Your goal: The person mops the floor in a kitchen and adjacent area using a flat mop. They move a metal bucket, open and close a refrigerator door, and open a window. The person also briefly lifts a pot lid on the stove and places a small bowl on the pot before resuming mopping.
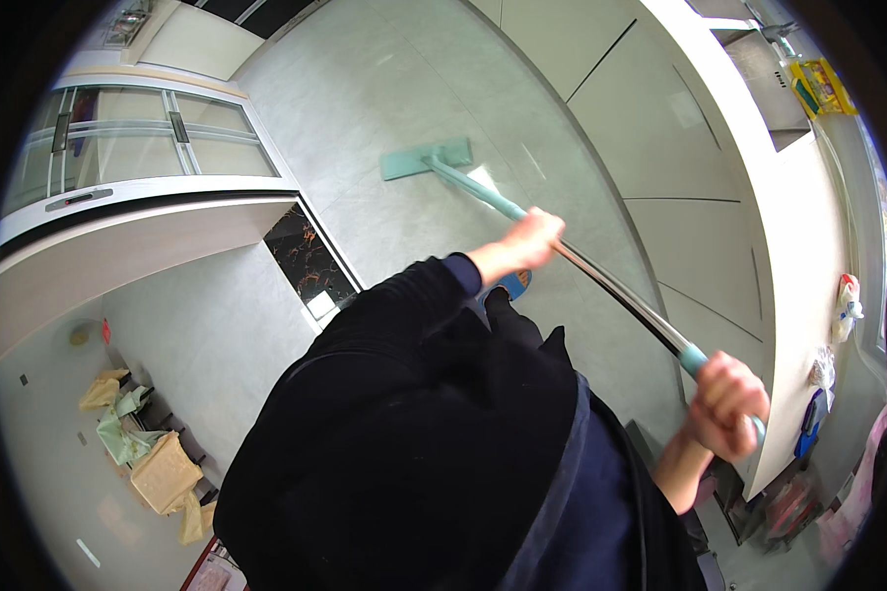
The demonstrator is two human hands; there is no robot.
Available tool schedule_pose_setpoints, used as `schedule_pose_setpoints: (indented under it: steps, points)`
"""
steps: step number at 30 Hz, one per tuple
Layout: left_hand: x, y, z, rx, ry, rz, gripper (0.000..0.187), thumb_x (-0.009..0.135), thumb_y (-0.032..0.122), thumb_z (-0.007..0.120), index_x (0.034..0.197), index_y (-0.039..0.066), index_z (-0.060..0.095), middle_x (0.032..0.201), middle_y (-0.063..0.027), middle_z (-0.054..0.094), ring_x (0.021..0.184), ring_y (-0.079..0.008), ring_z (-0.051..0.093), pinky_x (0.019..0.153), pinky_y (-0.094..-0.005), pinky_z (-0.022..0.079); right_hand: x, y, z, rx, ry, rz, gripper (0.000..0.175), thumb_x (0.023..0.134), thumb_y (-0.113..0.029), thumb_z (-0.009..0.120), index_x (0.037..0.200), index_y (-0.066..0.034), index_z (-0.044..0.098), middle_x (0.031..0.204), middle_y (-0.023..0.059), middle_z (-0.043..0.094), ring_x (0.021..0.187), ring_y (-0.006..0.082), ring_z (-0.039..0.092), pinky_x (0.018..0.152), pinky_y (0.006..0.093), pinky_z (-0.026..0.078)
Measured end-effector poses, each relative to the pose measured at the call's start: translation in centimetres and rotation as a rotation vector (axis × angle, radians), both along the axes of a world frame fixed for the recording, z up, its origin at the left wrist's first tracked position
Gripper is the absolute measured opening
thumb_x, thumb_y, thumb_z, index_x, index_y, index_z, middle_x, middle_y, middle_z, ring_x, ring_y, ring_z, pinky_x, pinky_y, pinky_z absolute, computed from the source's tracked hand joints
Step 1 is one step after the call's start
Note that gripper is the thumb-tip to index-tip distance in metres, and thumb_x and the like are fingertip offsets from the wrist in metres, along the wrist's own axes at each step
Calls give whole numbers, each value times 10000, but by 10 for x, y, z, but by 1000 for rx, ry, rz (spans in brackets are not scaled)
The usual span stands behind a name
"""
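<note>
A flat mop runs diagonally across the view. Its pale green rectangular head (pixel 406 162) lies on the grey tiled floor (pixel 340 89). My left hand (pixel 534 238) is wrapped around the mop pole (pixel 621 295) at the joint between its green lower part and its shiny metal part. Near the top end, my right hand (pixel 729 406) grips the green handle, whose tip shows past my fingers. Below my left hand, a foot in a blue slipper (pixel 516 286) stands on the floor, partly hidden by my arm and dark clothing.
Light cabinet fronts (pixel 658 125) line the right side under a white counter (pixel 791 221) with a sink (pixel 765 81). On the left is a glass sliding door (pixel 140 140) beside a black marbled threshold (pixel 310 251). Beyond it stand cloth-covered furnishings (pixel 166 473).
</note>
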State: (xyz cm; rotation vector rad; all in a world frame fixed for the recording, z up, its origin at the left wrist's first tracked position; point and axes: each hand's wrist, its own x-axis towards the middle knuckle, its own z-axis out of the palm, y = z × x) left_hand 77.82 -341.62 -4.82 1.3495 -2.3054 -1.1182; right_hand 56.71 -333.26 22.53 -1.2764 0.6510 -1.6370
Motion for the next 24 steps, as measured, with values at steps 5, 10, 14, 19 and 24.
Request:
schedule_pose_setpoints:
  steps: [5, 10, 14, 19, 24]
  points:
    - [103, -42, -18, -453, 191, 373, 202, 701, 102, 635, 612, 46, 464, 634, -122, 498, 682, -319, 498, 628, -413, 406, 97, -38, -29, -117, 148, 288, 189, 651, -82, 536, 551, -21, 388, 503, 76, 415, 446, 238, 417, 497, 366, 386]
    - [143, -82, -54, -517, 212, 518, 212, 705, 126, 657, 621, 55, 476, 666, -119, 503, 696, -303, 508, 616, -383, 413, 147, -56, -50, -195, 244, 300, 139, 642, -40, 488, 558, -23, 379, 518, 78, 416, 456, 211, 388, 523, 367, 374]
    - [101, -73, -31, -469, 44, 266, 200, 650, 149, 697, 595, 104, 511, 593, -92, 535, 645, -299, 564, 582, -384, 421, 123, -33, -23, -80, 200, 145, 158, 673, -48, 504, 572, 7, 395, 512, 95, 411, 455, 207, 369, 515, 368, 352]
    - [-4, -29, 12, -354, 69, 87, 102, 637, 176, 645, 633, 141, 549, 624, -75, 573, 657, -283, 574, 636, -402, 418, 62, 0, 53, 14, 284, -45, 187, 683, -140, 444, 544, -63, 344, 459, 39, 339, 403, 144, 268, 481, 317, 284]
    - [-66, 28, 36, -157, 224, -76, 100, 655, 162, 627, 656, 122, 535, 661, -76, 587, 708, -303, 570, 706, -416, 409, 38, 34, 109, 64, 299, -152, 218, 709, -177, 442, 536, -109, 327, 431, -12, 317, 369, 102, 269, 442, 265, 278]
